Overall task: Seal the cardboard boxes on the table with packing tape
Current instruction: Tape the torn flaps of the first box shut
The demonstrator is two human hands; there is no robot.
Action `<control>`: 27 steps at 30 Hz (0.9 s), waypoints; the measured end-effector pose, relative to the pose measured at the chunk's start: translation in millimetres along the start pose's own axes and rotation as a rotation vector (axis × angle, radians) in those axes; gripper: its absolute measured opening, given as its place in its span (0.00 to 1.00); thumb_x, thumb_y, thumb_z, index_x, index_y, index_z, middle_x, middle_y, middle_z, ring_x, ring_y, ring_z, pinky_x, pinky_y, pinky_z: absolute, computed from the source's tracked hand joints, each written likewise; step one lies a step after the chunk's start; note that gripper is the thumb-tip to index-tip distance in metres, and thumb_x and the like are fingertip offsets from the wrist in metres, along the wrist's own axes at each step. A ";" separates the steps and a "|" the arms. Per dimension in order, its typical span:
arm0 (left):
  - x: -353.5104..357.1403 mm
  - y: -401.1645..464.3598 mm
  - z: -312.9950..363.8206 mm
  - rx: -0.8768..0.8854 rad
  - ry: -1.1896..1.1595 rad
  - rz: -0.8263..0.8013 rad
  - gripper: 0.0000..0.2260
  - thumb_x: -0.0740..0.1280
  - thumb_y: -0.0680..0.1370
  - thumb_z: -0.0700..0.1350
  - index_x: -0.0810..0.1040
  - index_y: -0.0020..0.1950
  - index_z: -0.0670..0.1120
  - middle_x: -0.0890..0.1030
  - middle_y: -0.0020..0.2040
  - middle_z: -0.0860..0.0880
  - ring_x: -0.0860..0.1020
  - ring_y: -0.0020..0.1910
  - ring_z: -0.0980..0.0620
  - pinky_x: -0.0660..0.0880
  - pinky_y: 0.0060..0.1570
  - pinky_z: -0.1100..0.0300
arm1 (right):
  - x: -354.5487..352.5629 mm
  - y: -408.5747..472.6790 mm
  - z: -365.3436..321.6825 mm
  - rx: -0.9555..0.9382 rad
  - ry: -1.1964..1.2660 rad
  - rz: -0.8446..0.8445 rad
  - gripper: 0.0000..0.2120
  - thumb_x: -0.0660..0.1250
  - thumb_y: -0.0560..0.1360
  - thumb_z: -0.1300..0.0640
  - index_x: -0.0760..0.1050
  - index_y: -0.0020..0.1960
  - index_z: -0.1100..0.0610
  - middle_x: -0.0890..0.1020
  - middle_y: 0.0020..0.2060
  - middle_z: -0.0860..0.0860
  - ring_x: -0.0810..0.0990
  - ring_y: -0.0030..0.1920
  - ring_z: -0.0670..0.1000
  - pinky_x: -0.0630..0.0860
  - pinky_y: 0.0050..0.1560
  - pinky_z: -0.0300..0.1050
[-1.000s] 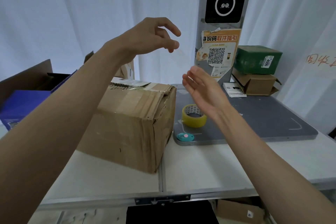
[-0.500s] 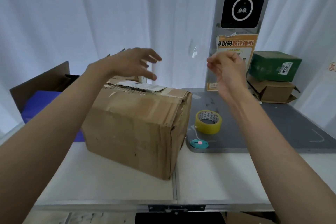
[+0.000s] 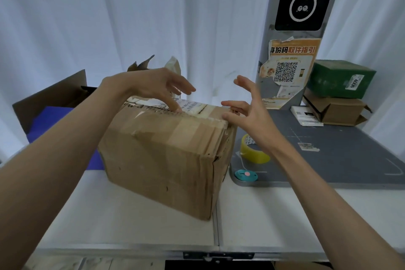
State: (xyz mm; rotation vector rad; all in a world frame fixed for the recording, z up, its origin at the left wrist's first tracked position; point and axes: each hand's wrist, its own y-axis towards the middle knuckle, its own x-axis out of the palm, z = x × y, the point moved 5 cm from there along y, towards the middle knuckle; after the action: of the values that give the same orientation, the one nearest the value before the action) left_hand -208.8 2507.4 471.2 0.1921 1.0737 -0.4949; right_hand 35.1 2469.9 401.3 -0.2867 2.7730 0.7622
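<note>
Cardboard box (image 3: 166, 155) on table, left grip (image 3: 157, 85) fingertips touching top (spread), right grip (image 3: 247, 112) spread beside corner.

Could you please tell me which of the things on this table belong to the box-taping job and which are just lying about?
For the job: big cardboard box; yellow tape roll; teal cutter.

Lying about: green box; small brown box; QR poster; blue carton.

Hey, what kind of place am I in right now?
Probably a parcel pickup or packing station: a QR-code pickup poster on a scanner kiosk, labelled boxes stacked beside it, and a tape roll by the worn carton.
</note>
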 end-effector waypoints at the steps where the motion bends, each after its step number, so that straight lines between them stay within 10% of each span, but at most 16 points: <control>1: 0.2 -0.1 0.6 0.014 -0.008 0.018 0.33 0.83 0.60 0.59 0.79 0.64 0.61 0.80 0.62 0.64 0.77 0.64 0.63 0.71 0.70 0.51 | -0.6 -0.2 -0.5 -0.018 -0.022 -0.013 0.42 0.77 0.73 0.57 0.56 0.78 0.45 0.62 0.75 0.42 0.80 0.63 0.44 0.73 0.61 0.31; 9: -11.0 -13.7 18.0 0.196 -0.106 0.368 0.06 0.73 0.72 0.49 0.86 0.48 0.56 0.86 0.47 0.56 0.84 0.51 0.57 0.78 0.62 0.48 | 4.2 10.6 -12.4 -0.136 -0.073 -0.029 0.51 0.80 0.69 0.51 0.50 0.81 0.43 0.56 0.76 0.39 0.79 0.63 0.44 0.74 0.66 0.40; 18: -7.2 -5.0 23.7 0.205 -0.057 0.441 0.09 0.73 0.74 0.43 0.86 0.46 0.58 0.85 0.42 0.57 0.83 0.47 0.60 0.73 0.47 0.72 | -1.2 20.6 -11.9 -0.182 -0.129 0.031 0.45 0.77 0.73 0.61 0.54 0.80 0.49 0.60 0.75 0.44 0.83 0.50 0.47 0.80 0.53 0.40; 27: 1.5 7.4 41.9 0.266 -0.037 0.493 0.06 0.79 0.71 0.46 0.87 0.47 0.52 0.86 0.41 0.57 0.82 0.43 0.62 0.72 0.44 0.74 | -11.2 38.8 -13.4 -0.125 -0.141 0.115 0.43 0.77 0.72 0.56 0.56 0.79 0.49 0.60 0.76 0.44 0.81 0.47 0.40 0.75 0.49 0.32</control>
State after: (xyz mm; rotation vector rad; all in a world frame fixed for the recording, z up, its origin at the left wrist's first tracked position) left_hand -171.6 2497.2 489.0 0.6621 0.8811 -0.1914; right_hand 33.4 2497.0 434.1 -0.0926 2.6320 0.9478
